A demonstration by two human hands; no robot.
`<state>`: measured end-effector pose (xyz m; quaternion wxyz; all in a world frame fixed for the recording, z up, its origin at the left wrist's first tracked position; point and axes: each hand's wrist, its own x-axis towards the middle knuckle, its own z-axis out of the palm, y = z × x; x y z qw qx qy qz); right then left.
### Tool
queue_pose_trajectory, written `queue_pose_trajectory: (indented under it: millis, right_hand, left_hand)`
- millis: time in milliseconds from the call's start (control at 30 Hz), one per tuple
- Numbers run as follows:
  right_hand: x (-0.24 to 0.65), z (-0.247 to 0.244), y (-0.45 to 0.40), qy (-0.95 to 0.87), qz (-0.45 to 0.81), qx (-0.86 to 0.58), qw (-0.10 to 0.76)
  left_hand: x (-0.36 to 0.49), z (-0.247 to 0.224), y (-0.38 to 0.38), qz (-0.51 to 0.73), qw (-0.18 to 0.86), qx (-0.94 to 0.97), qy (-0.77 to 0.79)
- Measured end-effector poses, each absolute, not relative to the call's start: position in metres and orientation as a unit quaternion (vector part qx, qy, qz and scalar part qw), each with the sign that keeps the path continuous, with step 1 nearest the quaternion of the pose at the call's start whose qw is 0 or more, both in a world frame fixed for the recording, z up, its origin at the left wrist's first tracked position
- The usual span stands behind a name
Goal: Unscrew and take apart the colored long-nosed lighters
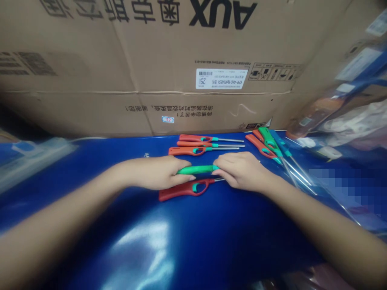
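Between my hands is a green long-nosed gas lighter point(198, 169), held level above the blue table. My left hand point(157, 172) is closed round its handle end. My right hand point(242, 171) pinches the other end near the teal collar and hides most of the metal tube. Just below lies a red lighter point(184, 189) with a teal trigger, its tube partly behind my right hand. Beyond my hands, several orange-red lighters point(187, 151) lie in a row with their tubes pointing right.
At the right, a pile of lighters point(267, 139) in green, orange and blue lies beside clear plastic packaging point(335, 201). A large cardboard box point(169, 76) walls off the back of the blue table point(211, 237). Another clear plastic bag point(39, 157) is at the left.
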<state>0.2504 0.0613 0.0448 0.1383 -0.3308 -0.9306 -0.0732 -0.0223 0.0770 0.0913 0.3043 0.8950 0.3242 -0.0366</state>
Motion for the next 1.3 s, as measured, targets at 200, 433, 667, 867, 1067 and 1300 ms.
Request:
queue_pose_trajectory:
  millis: [200,433,667,867,1067,1300]
  right_hand:
    - [0.274,0.046,0.074,-0.910,-0.026,-0.368,0.189]
    - [0.274,0.050,0.080,-0.933,-0.030,-0.352,0.075]
    - [0.285,0.046,0.086,-0.903,0.050,-0.424,0.044]
    - [0.291,0.043,0.088,-0.918,0.108,-0.378,0.059]
    - [0.284,0.054,0.075,-0.920,0.149,-0.363,0.018]
    - [0.272,0.048,0.074,-0.906,-0.002,-0.398,0.143]
  left_hand:
    - [-0.054,0.095,0.097,-0.042,0.373,0.859,0.348]
    - [-0.045,0.085,0.096,-0.035,0.253,0.898,0.358]
    - [-0.034,0.066,0.101,0.075,0.085,0.915,0.386]
    - [-0.047,0.038,0.125,0.095,0.020,0.909,0.406]
    - [-0.045,0.031,0.122,0.089,0.049,0.910,0.402]
    - [-0.030,0.040,0.100,0.045,0.098,0.912,0.396]
